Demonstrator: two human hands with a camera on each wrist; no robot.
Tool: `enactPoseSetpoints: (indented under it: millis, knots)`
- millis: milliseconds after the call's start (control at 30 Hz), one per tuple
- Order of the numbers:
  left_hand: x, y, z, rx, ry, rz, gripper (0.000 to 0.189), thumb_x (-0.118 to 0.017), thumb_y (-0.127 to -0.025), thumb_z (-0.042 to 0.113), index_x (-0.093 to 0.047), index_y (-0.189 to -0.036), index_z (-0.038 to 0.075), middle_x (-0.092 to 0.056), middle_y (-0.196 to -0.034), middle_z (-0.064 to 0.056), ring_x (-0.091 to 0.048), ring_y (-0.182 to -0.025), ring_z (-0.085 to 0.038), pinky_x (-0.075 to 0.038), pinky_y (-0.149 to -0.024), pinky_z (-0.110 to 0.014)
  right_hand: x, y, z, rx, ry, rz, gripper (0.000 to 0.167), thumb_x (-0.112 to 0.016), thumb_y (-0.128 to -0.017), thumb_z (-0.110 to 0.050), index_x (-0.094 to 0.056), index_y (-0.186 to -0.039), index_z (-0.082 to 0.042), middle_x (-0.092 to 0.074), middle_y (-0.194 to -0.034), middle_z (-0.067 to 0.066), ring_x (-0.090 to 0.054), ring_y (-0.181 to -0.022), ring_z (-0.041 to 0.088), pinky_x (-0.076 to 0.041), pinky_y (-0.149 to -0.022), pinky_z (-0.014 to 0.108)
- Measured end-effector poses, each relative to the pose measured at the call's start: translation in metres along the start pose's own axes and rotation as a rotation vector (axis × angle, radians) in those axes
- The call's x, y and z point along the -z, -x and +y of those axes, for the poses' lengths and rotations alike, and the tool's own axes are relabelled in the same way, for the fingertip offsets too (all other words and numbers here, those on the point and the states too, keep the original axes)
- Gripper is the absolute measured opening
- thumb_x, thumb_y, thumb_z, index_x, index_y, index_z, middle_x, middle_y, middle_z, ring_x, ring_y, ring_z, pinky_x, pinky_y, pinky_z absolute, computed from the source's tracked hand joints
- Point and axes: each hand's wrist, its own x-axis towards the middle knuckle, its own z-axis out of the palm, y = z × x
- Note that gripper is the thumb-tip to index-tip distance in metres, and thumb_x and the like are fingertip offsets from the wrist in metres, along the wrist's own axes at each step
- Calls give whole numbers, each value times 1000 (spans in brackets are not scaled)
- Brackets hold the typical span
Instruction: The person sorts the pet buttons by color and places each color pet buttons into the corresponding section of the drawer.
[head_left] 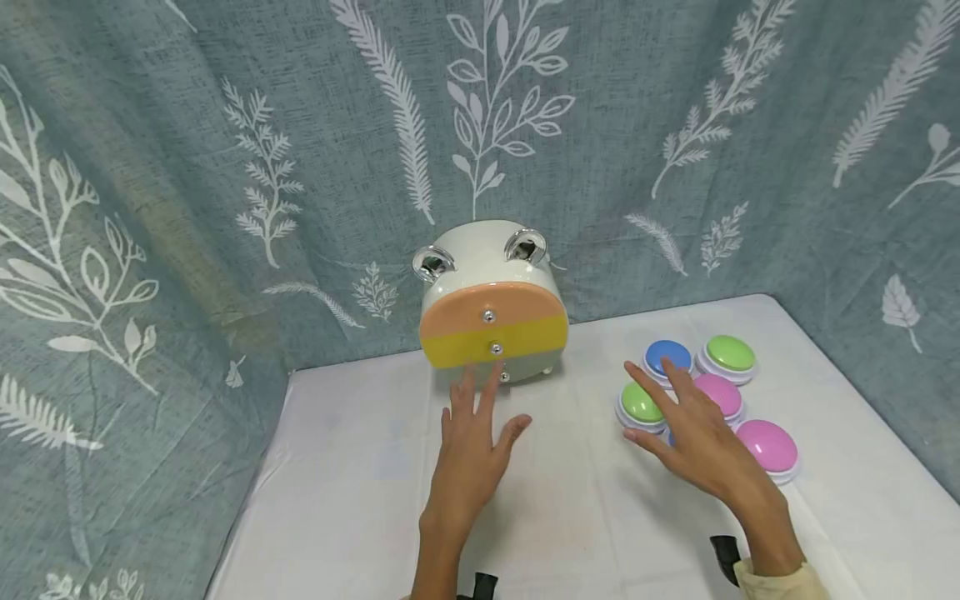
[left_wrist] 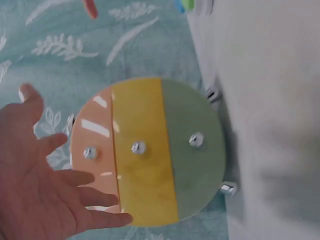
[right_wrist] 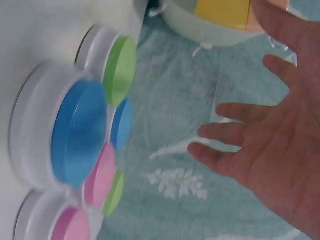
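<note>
My left hand is spread, palm down, in front of a small round-faced drawer box with orange, yellow and green drawer fronts. In the left wrist view its fingers overlap the orange front, and each front has a silver knob. My right hand, fingers apart, hovers over a group of round push buttons with white bases. Among them are a blue button, a green button and a pink button. Another blue button, mostly hidden by the hand in the head view, shows fully in the right wrist view.
The box stands at the back of a white-covered table, two silver rings on its top. A blue-green curtain with white leaf patterns hangs behind and at both sides. More green and pink buttons sit toward the right edge.
</note>
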Motion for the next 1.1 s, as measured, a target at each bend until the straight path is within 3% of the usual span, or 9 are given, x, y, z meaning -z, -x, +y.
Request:
enactPoseSetpoints:
  millis: [100,200,333,433,600,800,900,1100]
  knots:
    - [13,-5,-5,36,88,86,73,-54,-104,55,-25,-167,32,-6,-178,-13,-5,-164,-44,-11,-129,-68,-7,-6,-8,63,-20,65,73,-73,-98,-38,-39,-162,-28,-31,-167,27,-36,-150,54,-38,-110,77]
    - [26,-13,-9,56,144,181,68,-54,-107,48,-29,-166,26,-8,-178,-13,-4,-165,-41,-10,-130,-66,-12,-17,-19,100,-59,99,67,-73,-99,-32,-45,-159,-24,-36,-165,25,-37,-150,51,-40,-111,73]
    - [40,-23,-16,63,193,293,64,-53,-109,44,-33,-165,21,-13,-176,-16,-11,-163,-44,-16,-127,-70,-18,-32,-36,128,-109,109,67,-73,-100,-29,-43,-159,-22,-41,-163,22,-42,-148,48,-43,-111,69]
    - [50,-33,-19,62,228,334,63,-52,-109,44,-34,-165,19,-14,-176,-19,-19,-161,-46,-23,-124,-71,-20,-46,-51,171,-157,104,72,-73,-99,-27,-38,-161,-18,-43,-162,18,-45,-148,43,-43,-115,65]
    - [66,-60,-23,87,272,356,63,-49,-110,43,-32,-165,17,-17,-175,-17,-20,-162,-43,-24,-125,-69,-24,-72,-81,275,-254,86,78,-74,-99,-25,-32,-164,-16,-44,-164,13,-46,-150,35,-42,-119,58]
    - [78,-94,-31,119,335,313,69,-43,-109,52,-26,-167,18,-20,-175,-14,-19,-163,-37,-21,-129,-64,-30,-111,-113,370,-381,181,62,-74,-98,-12,-48,-154,-9,-57,-149,16,-64,-128,39,-55,-105,54]
    - [82,-107,-39,140,324,271,71,-40,-110,53,-22,-168,16,-19,-175,-16,-18,-163,-38,-20,-129,-63,-37,-127,-126,358,-407,259,50,-75,-96,-8,-59,-143,-4,-64,-138,17,-69,-117,37,-58,-98,51]
    - [85,-125,-52,196,352,189,74,-36,-109,58,-25,-167,13,-26,-173,-16,-24,-161,-41,-23,-128,-63,-53,-144,-144,271,-354,421,28,-78,-92,-7,-74,-119,2,-72,-116,18,-72,-101,33,-61,-89,46]
